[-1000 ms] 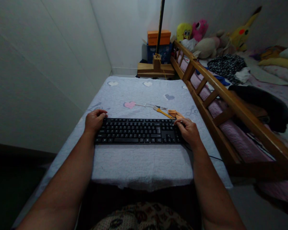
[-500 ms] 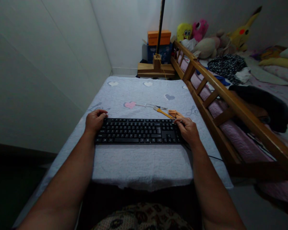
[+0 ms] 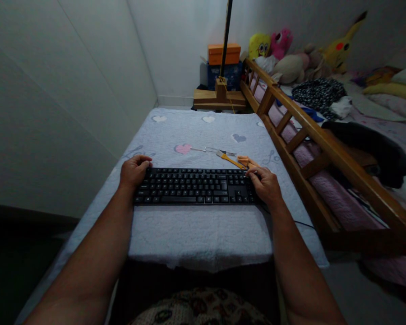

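Note:
A black computer keyboard [image 3: 189,186] lies across the cloth-covered table, its space bar side toward me. My left hand [image 3: 134,171] grips its far left corner, thumb over the edge and fingers curled behind. At the opposite end, my right hand [image 3: 263,182] is closed on the upper right corner, covering part of the number pad. Just behind the keyboard lie a brush with a yellow handle [image 3: 232,160], a thin metal wire tool [image 3: 216,150] and a folded orange cloth [image 3: 246,160], close to my right fingers. The keyboard's cable comes out under my right forearm.
A light quilted cloth with hearts [image 3: 203,234] covers the table. Along the right runs a wooden bed rail [image 3: 301,119], with clothes and plush toys beyond it. A wooden stand [image 3: 219,97] and an orange box [image 3: 223,53] are behind the table. A pale panel [image 3: 71,90] rises on the left.
The view has shifted very slightly. Both hands stay on the keyboard's ends, and the keyboard and tools keep their places on the cloth.

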Demonstrator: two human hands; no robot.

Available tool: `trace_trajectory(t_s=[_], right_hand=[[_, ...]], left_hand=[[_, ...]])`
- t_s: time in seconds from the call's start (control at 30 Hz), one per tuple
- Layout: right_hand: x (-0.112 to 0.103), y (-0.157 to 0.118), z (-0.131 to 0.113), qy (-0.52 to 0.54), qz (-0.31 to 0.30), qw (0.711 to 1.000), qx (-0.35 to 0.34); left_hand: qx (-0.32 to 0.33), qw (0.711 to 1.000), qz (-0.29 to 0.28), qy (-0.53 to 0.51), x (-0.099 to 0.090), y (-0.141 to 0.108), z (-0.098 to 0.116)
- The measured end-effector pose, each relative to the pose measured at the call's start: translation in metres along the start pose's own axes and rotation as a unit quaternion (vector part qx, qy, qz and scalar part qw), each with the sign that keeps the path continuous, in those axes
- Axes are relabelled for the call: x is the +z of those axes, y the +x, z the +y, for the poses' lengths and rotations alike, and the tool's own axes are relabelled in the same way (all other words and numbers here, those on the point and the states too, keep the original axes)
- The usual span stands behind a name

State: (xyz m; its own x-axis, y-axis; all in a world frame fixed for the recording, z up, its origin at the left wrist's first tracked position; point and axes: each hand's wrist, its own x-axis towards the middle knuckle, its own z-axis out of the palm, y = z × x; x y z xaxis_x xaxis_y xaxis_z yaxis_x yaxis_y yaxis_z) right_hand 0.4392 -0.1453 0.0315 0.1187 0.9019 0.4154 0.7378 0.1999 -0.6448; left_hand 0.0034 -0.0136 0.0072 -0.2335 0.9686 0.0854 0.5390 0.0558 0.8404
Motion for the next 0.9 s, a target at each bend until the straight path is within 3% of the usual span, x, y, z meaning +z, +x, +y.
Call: trace_trajectory(t_s=[0.9], right_hand=[[0.0025, 0.0030, -0.0006, -0.019, 0.011, 1.000, -0.004]], left_hand=[[-0.002, 1.000, -0.009, 0.006, -0.0002, 0.0000, -0.0006]])
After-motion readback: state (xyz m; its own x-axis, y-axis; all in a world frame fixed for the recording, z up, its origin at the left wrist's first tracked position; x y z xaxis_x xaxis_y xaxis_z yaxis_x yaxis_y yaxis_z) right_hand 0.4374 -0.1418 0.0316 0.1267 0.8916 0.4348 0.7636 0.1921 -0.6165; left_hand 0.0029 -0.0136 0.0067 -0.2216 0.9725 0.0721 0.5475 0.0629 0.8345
